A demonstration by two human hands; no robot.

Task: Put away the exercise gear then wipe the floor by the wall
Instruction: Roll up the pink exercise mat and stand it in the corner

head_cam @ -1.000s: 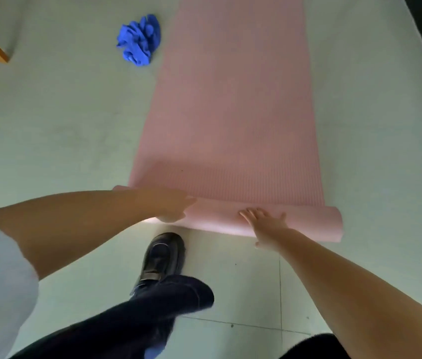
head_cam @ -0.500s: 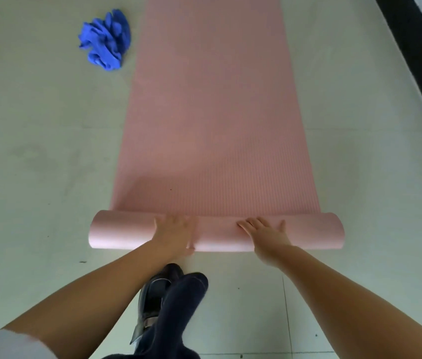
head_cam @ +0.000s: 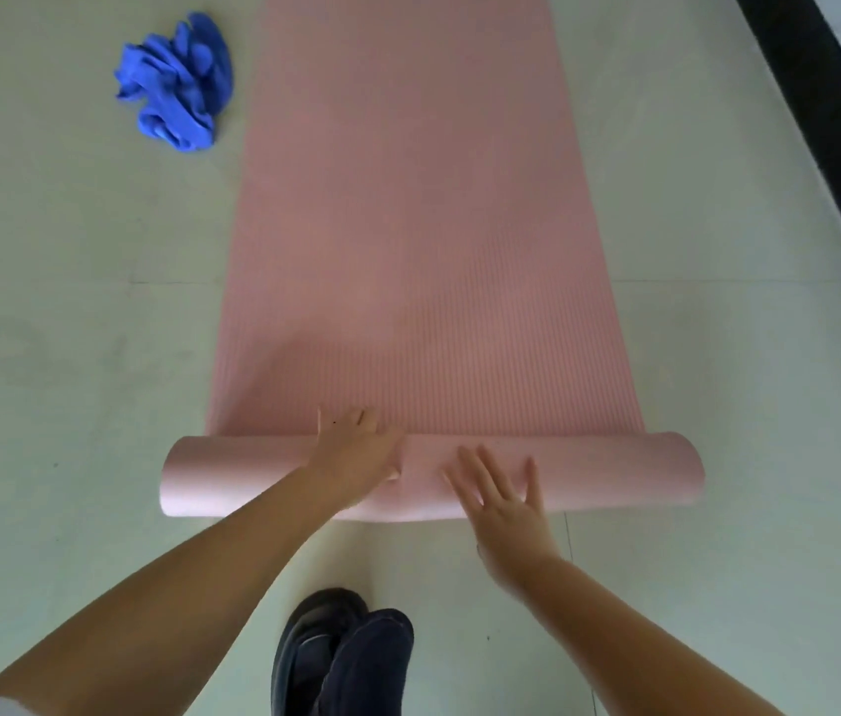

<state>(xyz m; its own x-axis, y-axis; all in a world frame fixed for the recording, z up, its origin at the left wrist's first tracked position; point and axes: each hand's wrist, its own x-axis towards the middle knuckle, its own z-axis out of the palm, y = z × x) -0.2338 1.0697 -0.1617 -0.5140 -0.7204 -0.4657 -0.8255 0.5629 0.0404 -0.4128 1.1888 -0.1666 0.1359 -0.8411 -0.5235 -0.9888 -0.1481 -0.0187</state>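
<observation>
Pink yoga mat (head_cam: 418,224) is lying on pale floor (head_cam: 46,354), near end rolled up. Left hand (head_cam: 356,452) is pressing over the roll, right hand (head_cam: 506,498) resting flat, fingers spread. Blue cloth (head_cam: 175,80) is sitting crumpled just left of mat.

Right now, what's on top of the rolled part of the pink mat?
Both hands: left hand and right hand rest on the mat roll, fingers spread. Whatever lies under the roll is hidden.

Pink mat (head_cam: 408,250): matt foam, finely ribbed. Blue cloth (head_cam: 175,82) upper left: soft, crumpled. Floor (head_cam: 46,354): smooth pale tile.
</observation>
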